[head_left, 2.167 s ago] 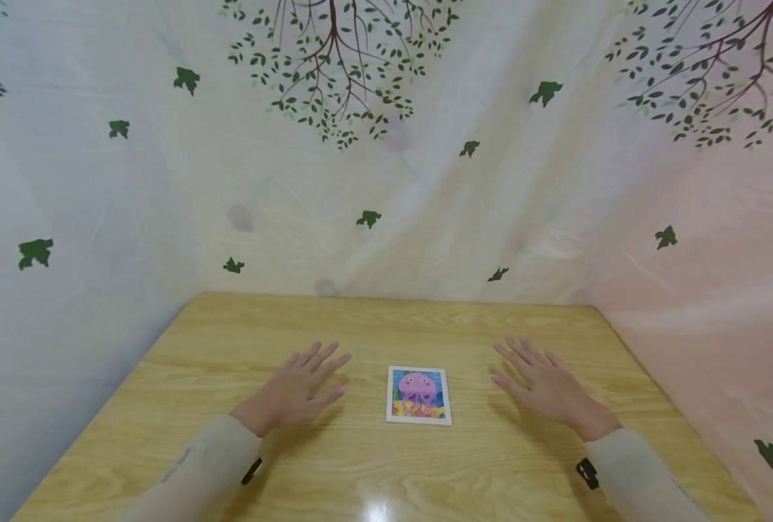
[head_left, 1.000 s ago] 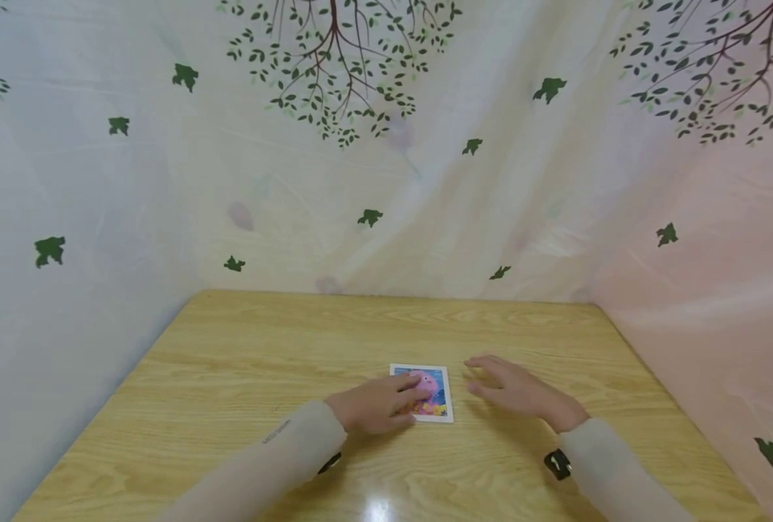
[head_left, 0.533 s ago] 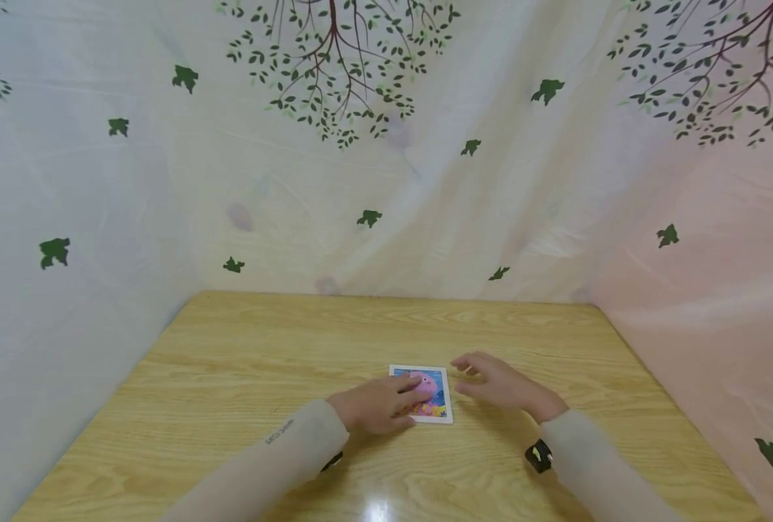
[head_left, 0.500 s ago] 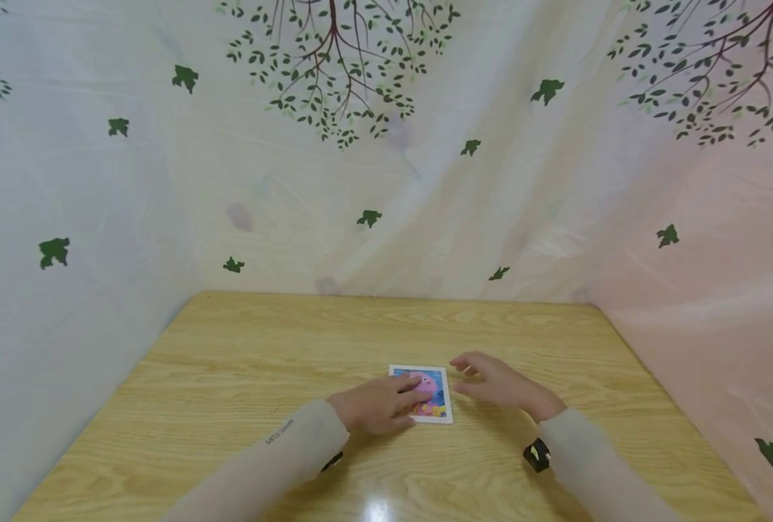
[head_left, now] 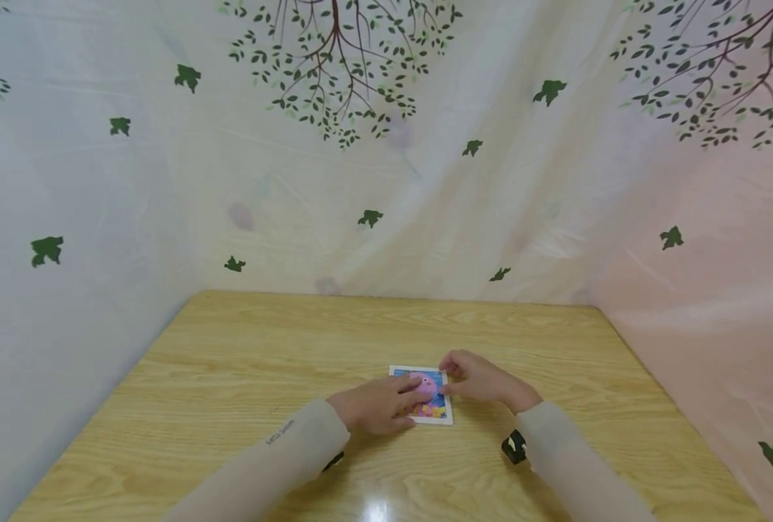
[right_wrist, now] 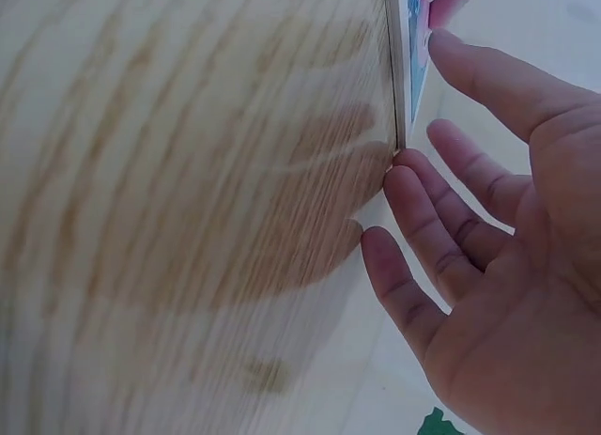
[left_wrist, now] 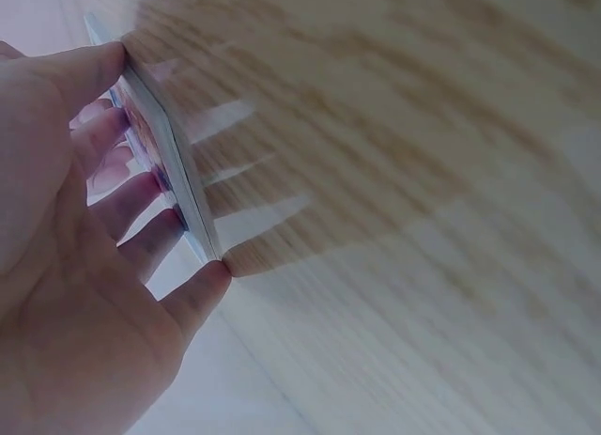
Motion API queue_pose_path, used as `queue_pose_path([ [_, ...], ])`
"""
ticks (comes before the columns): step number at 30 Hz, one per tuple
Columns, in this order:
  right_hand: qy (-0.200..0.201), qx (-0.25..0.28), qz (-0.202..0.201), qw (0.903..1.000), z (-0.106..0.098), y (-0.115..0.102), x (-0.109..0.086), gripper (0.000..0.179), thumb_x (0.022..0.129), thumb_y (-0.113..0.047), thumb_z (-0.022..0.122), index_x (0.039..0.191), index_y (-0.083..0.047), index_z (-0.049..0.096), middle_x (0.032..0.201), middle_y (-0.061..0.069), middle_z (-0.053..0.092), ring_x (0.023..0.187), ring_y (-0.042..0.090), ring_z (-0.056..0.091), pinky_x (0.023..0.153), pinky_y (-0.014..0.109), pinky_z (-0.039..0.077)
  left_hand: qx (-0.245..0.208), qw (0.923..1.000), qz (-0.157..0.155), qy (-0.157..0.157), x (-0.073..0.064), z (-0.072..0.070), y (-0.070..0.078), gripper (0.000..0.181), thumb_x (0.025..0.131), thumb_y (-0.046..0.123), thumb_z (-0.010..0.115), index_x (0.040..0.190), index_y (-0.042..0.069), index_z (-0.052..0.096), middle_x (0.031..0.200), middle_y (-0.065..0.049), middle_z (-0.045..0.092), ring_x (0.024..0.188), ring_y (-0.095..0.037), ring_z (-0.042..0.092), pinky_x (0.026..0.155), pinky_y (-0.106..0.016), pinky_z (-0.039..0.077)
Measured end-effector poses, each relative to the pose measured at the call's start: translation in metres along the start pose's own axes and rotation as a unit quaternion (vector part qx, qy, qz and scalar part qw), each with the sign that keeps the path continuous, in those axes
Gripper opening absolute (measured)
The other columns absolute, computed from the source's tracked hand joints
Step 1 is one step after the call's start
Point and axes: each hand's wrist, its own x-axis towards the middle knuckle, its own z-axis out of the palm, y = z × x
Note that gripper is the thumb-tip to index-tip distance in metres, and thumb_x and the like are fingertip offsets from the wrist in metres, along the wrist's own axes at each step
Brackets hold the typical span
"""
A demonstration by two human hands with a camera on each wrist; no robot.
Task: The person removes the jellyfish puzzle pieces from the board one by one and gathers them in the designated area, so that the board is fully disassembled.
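Head view, hands at rectangular picture, glossy wood-grain table

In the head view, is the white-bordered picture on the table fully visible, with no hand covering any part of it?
No, the left hand covers part of the left side of the white-bordered picture.

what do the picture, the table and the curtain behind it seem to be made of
Picture: likely card or thin board, smooth-looking; printed face, pale edge with visible thickness.
Table: wood or wood-look laminate, glossy; grain shows and light glares off it.
Curtain: thin fabric or plastic, slightly shiny; soft folds show.
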Motion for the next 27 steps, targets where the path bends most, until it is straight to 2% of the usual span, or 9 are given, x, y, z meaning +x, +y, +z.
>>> queue_pose_path([
  [11,0.014,-0.028,0.008,0.9995,0.0053,0.0013,0.0029,0.025,0.093,-0.017,0.079,0.111,-0.005,0.067,0.106,0.005,0.062,0.101,0.021,0.059,0.094,0.044,0.052,0.006,1.0000,0.001,-0.003,-0.0042,-0.0021,0.0028,0.059,0.109,0.036,0.054,0.163,0.022,0.037,0.168,-0.009,0.032,0.154,-0.027,0.031,0.124,-0.040,0.029],
  [16,0.015,-0.035,0.014,0.9992,0.0056,-0.0029,0.0026,0.024,0.093,-0.017,0.080,0.111,-0.006,0.069,0.106,0.005,0.062,0.101,0.021,0.059,0.095,0.044,0.052,-0.007,0.9999,-0.007,-0.012,-0.0027,0.0003,0.0014,0.058,0.110,0.037,0.050,0.164,0.024,0.034,0.170,-0.007,0.029,0.156,-0.025,0.028,0.125,-0.040,0.027],
  [27,0.009,-0.037,0.044,0.9983,0.0043,-0.0008,0.0076,0.022,0.093,-0.017,0.080,0.111,-0.009,0.070,0.107,0.003,0.063,0.101,0.019,0.059,0.096,0.046,0.052,-0.003,1.0000,-0.003,-0.007,-0.0029,-0.0003,0.0033,0.055,0.111,0.033,0.048,0.163,0.021,0.036,0.169,-0.008,0.029,0.156,-0.026,0.027,0.125,-0.039,0.026],
])
